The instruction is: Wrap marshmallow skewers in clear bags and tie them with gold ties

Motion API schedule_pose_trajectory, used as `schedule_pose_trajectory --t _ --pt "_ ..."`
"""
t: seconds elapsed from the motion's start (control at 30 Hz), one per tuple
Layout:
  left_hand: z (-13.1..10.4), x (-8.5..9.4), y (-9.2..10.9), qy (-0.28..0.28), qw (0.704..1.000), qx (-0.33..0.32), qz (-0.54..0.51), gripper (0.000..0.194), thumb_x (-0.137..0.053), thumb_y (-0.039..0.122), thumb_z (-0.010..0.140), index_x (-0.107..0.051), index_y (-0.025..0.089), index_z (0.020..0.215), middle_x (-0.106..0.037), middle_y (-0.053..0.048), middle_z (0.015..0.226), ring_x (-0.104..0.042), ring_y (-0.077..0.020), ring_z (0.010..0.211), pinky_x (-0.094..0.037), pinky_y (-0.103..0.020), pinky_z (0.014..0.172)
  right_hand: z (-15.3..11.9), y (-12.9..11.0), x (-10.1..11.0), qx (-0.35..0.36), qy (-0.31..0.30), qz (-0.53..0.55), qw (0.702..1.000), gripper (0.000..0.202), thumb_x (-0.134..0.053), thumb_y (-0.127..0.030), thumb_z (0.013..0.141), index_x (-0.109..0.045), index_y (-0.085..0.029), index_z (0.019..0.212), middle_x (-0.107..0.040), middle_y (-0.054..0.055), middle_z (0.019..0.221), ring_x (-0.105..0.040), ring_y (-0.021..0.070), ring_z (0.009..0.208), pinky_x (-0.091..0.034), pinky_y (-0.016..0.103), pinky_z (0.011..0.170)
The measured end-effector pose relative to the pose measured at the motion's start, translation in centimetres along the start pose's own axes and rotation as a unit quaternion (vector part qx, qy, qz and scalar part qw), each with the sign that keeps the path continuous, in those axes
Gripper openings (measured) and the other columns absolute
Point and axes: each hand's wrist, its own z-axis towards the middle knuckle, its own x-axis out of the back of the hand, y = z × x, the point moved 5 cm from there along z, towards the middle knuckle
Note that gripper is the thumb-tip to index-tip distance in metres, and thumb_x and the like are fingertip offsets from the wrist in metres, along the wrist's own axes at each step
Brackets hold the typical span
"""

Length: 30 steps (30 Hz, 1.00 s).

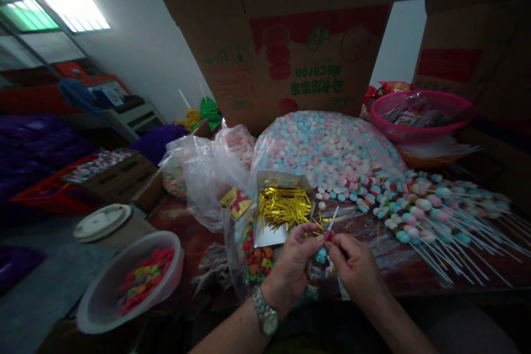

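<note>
Both my hands meet at the table's front around a wrapped candy skewer [318, 268], its white stick [333, 218] pointing up. The fingers of my left hand [292, 259] are closed on the skewer near the base of the stick; a watch is on that wrist. Pinched at the same spot, my right hand [352, 260] grips the gathered end, where something pink shows. Thin gold strands lie by the left fingertips; whether they are held is unclear. Just beyond, a tray [267, 239] carries a heap of gold twist ties [284, 206].
Behind lies a big clear bag of pastel candies [323, 146]. Finished-looking candy skewers [431, 207] spread at right, below a pink basket [418, 131]. A white bowl [93, 305] with colourful candy rings stands at left. Tall cardboard boxes [232, 22] rise at the back.
</note>
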Motion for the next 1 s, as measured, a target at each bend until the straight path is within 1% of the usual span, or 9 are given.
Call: schedule_pose_trajectory --t 0.13,0.27,0.33,0.43,0.53,0.6,0.77,0.9,1.0 --pt "0.3 0.0 0.6 -0.012 0.986 -0.108 0.130 0.023 -0.075 0.028 0.062 -0.056 0.015 0.068 -0.057 0.002 0.065 -0.052 -0.0079 0.060 -0.041 -0.019 0.059 -0.2 -0.7 0.0 0.108 0.025 -0.102 0.989 0.018 -0.038 -0.014 0.085 -0.052 -0.017 0.076 -0.056 0.004 0.071 -0.054 0.0157 0.066 -0.043 0.026 0.059" --pt "0.2 0.4 1.2 0.018 0.951 -0.164 0.261 0.043 -0.070 0.040 0.068 -0.057 0.019 0.103 -0.062 -0.001 0.077 -0.055 -0.0125 0.067 -0.042 -0.023 0.063 0.5 -1.2 1.6 0.195 0.098 -0.232 0.948 0.017 -0.035 -0.014 0.085 -0.049 -0.018 0.077 -0.052 0.005 0.069 -0.050 0.0186 0.065 -0.042 0.029 0.059" --pt "0.0 0.6 0.8 0.036 0.968 -0.059 0.241 0.062 -0.060 0.054 0.072 -0.044 0.020 0.121 -0.062 -0.002 0.077 -0.056 -0.0145 0.063 -0.042 -0.026 0.061 0.4 -1.8 2.3 0.209 0.149 -0.268 0.929 0.016 -0.036 -0.015 0.085 -0.049 -0.019 0.077 -0.051 0.005 0.068 -0.048 0.0197 0.067 -0.042 0.031 0.061" --pt "-1.2 -0.6 1.3 -0.071 0.987 0.110 0.099 0.075 -0.032 0.074 0.074 -0.044 0.017 0.122 -0.062 -0.003 0.067 -0.057 -0.0173 0.055 -0.043 -0.031 0.058 -0.5 -2.6 1.6 0.229 0.121 -0.252 0.933 0.016 -0.037 -0.016 0.086 -0.049 -0.020 0.076 -0.051 0.004 0.066 -0.048 0.0187 0.065 -0.040 0.031 0.060" --pt "-2.5 -1.4 5.6 -0.157 0.987 -0.015 -0.011 0.070 -0.027 0.077 0.073 -0.059 0.023 0.104 -0.064 -0.002 0.063 -0.059 -0.0173 0.058 -0.046 -0.035 0.068 -1.1 -1.8 0.8 0.149 0.079 -0.150 0.974 0.019 -0.034 -0.016 0.087 -0.048 -0.020 0.076 -0.053 0.003 0.066 -0.050 0.0162 0.062 -0.040 0.027 0.057" --pt "-3.4 -1.5 6.2 -0.223 0.972 0.015 0.075 0.069 -0.030 0.076 0.073 -0.067 0.017 0.076 -0.059 -0.004 0.050 -0.058 -0.0192 0.054 -0.047 -0.037 0.068 -1.3 -0.8 0.9 0.053 0.096 -0.076 0.991 0.017 -0.035 -0.020 0.088 -0.047 -0.020 0.075 -0.053 0.001 0.066 -0.051 0.0154 0.061 -0.040 0.026 0.055" --pt "-2.9 -0.4 3.9 -0.141 0.947 -0.028 0.288 0.023 -0.061 0.041 0.074 -0.068 0.021 0.065 -0.066 -0.003 0.069 -0.058 -0.0183 0.075 -0.045 -0.027 0.077 -1.8 -0.5 -0.6 -0.019 0.058 0.060 0.996 0.017 -0.040 -0.028 0.087 -0.048 -0.021 0.073 -0.054 0.002 0.069 -0.051 0.0159 0.065 -0.040 0.027 0.060" --pt "-1.7 -0.2 0.7 -0.095 0.965 -0.002 0.243 0.020 -0.058 0.034 0.078 -0.065 0.017 0.073 -0.064 -0.002 0.073 -0.055 -0.0151 0.074 -0.043 -0.025 0.076 -2.0 -0.8 -2.1 -0.130 0.017 0.266 0.955 0.026 -0.043 -0.042 0.086 -0.047 -0.020 0.074 -0.048 -0.001 0.065 -0.046 0.0130 0.061 -0.039 0.024 0.056" --pt "-1.4 -0.1 0.3 -0.083 0.990 0.042 0.110 0.025 -0.057 0.040 0.079 -0.060 0.017 0.071 -0.061 0.000 0.068 -0.055 -0.0136 0.066 -0.044 -0.026 0.070 -2.2 -1.4 -2.7 -0.179 -0.033 0.354 0.917 0.033 -0.048 -0.051 0.081 -0.045 -0.019 0.070 -0.041 -0.005 0.058 -0.037 0.0094 0.050 -0.032 0.021 0.047"
